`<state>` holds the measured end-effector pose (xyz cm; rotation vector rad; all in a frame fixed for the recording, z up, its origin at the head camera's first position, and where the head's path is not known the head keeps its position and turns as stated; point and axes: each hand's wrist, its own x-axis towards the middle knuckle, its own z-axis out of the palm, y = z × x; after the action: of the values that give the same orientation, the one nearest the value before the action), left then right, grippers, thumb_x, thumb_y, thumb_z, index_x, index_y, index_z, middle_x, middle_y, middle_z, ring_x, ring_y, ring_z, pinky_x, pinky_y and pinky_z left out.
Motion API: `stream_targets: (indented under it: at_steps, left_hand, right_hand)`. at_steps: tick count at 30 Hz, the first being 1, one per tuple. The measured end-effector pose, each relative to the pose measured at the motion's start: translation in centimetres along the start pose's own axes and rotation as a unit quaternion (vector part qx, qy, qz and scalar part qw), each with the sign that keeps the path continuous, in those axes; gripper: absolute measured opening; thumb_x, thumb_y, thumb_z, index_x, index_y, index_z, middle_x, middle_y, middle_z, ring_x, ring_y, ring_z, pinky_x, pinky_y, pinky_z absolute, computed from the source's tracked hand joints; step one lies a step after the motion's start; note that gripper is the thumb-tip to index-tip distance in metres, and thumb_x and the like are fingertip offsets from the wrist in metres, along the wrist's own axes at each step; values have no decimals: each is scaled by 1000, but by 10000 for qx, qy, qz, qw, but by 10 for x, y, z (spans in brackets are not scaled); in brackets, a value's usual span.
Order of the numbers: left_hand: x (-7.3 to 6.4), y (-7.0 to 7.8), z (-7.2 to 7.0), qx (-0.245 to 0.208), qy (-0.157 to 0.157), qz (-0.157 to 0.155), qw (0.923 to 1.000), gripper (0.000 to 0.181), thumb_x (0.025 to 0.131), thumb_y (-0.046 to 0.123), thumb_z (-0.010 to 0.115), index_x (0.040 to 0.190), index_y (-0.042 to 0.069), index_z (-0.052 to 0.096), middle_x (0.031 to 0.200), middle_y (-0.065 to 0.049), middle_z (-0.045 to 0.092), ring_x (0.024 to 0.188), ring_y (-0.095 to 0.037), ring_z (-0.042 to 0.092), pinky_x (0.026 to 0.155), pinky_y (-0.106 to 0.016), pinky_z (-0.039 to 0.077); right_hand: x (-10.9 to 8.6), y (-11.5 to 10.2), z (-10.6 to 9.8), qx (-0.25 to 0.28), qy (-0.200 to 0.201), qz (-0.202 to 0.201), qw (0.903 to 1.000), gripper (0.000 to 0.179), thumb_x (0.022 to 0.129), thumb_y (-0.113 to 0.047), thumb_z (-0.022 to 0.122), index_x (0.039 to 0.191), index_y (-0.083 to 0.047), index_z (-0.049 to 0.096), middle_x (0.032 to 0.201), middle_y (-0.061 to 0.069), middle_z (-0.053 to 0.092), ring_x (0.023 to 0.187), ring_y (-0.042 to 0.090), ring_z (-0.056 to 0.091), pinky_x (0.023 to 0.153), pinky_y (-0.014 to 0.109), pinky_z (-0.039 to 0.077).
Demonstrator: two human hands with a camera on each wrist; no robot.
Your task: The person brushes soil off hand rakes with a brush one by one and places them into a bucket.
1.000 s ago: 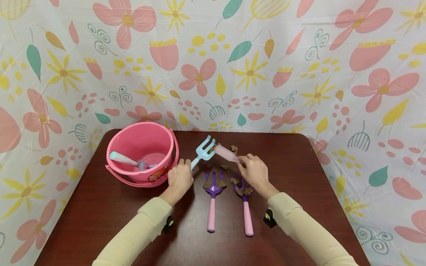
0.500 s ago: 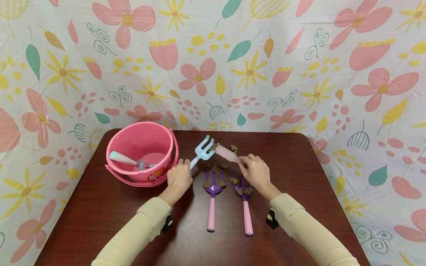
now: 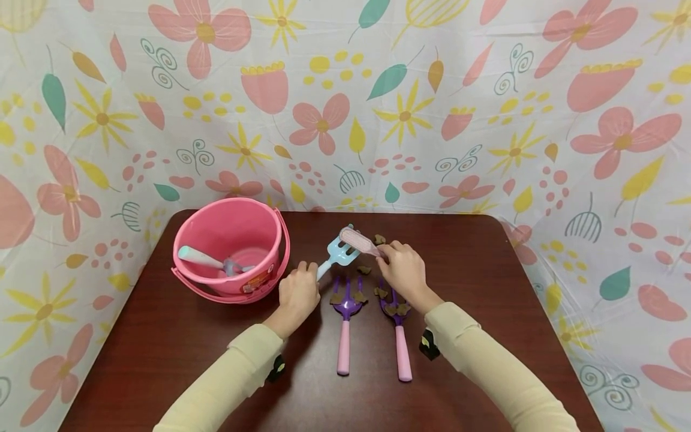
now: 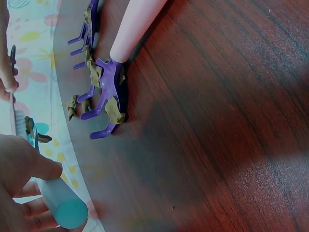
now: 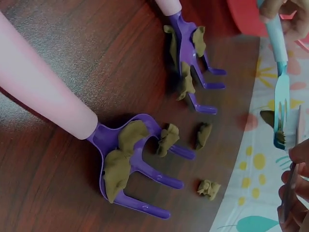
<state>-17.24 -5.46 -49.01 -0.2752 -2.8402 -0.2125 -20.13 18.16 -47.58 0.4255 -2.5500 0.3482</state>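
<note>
My left hand (image 3: pixel 299 294) grips the handle of a light blue toy hand fork (image 3: pixel 339 254), held up beyond the purple forks. In my right hand (image 3: pixel 403 271) is a pink brush (image 3: pixel 356 240), pinched by its handle, with its head lying over the blue tines. The right wrist view shows white bristles (image 5: pixel 290 126) against those tines, where a lump of brown clay (image 5: pixel 267 117) clings. Two purple toy forks with pink handles, a left one (image 3: pixel 347 307) and a right one (image 3: pixel 399 342), lie on the table with brown clay stuck on their heads.
A pink bucket (image 3: pixel 227 288) stands at the left of the dark wooden table (image 3: pixel 475 264). Inside leans a tool with a whitish handle (image 3: pixel 200 257). Loose clay pieces, one nearer (image 3: pixel 364 270) and one farther (image 3: pixel 380 239), lie beyond the purple forks. A flowered curtain (image 3: pixel 324 78) hangs behind.
The left hand has shifted the blue fork slightly right and nearer. My right hand has moved left, so the brush head covers more of the tines. The purple forks and bucket stay put.
</note>
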Motion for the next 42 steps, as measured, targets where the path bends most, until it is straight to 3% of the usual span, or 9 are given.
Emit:
stream_targets:
  at_steps: [3,10,22,28,42]
  left_hand:
    - [-1,1,0,37,117,59,9999,24,71,17,72,84,7,54,75,-7,52,62,-26,59,42,-39,44]
    - [0,-4,2,119,300,63,9995,22,67,12,70,82,7,54,73,-7,51,60,-25,57,39,-38,41]
    - [3,-7,5,87,398,-98,9991,22,70,15,70,83,6,55,76,-8,53,61,-26,58,41,-40,43]
    - [3,-7,4,24,471,-120,9988,24,69,15,72,82,5,55,75,-9,53,60,-27,58,41,-41,43]
    - [5,-5,4,45,321,-95,9994,21,71,16,70,83,6,55,76,-8,53,62,-25,58,41,-40,44]
  right_hand:
    - [0,0,0,-51,-128,124,9998,20,74,-18,73,92,-10,71,79,7,63,64,25,58,49,38,46]
    - [-3,-4,-5,56,-832,521,9952,20,79,-22,70,95,-12,72,87,7,66,70,26,61,53,40,49]
    - [-10,-4,-10,227,-1217,711,9898,22,82,-25,66,100,-15,72,88,5,66,57,16,54,41,28,39]
    - [-14,-2,-13,268,-1184,715,9900,22,82,-24,67,100,-15,72,88,5,66,57,15,53,41,26,37]
    - [-24,3,-15,368,-1076,775,9905,20,80,-23,68,98,-13,72,85,6,67,54,14,50,41,28,38]
